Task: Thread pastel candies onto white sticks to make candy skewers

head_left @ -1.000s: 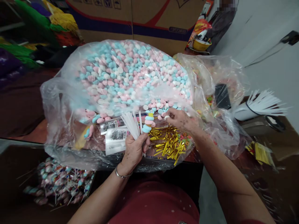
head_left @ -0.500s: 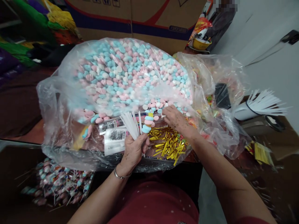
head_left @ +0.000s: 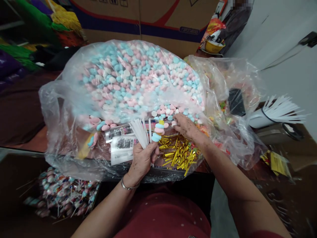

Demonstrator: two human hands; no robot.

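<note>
My left hand (head_left: 143, 157) is closed around a bunch of thin white sticks (head_left: 140, 132), fanned out at the top. In the same grip stands a skewer of blue and pink marshmallows (head_left: 158, 130) with a yellow piece at its tip. To the right, my right hand (head_left: 185, 126) has its fingers curled at a pale marshmallow (head_left: 174, 123), at the edge of the loose pile. Behind both hands lies a big clear bag (head_left: 71, 71) full of pink, blue and white marshmallows. Gold twist ties (head_left: 178, 155) are heaped between my forearms.
Printed clear packets (head_left: 122, 147) lie left of my left hand. Another plastic bag (head_left: 245, 74) with a dark object (head_left: 236, 101) on it is at right, beside a bundle of white sticks (head_left: 283, 110). Finished marshmallow sticks (head_left: 69, 193) fill a box lower left. A large carton (head_left: 160, 19) stands behind.
My right hand has shifted slightly right and down, and more of the pale marshmallow shows at its fingertips. The left hand keeps its hold, nearly still.
</note>
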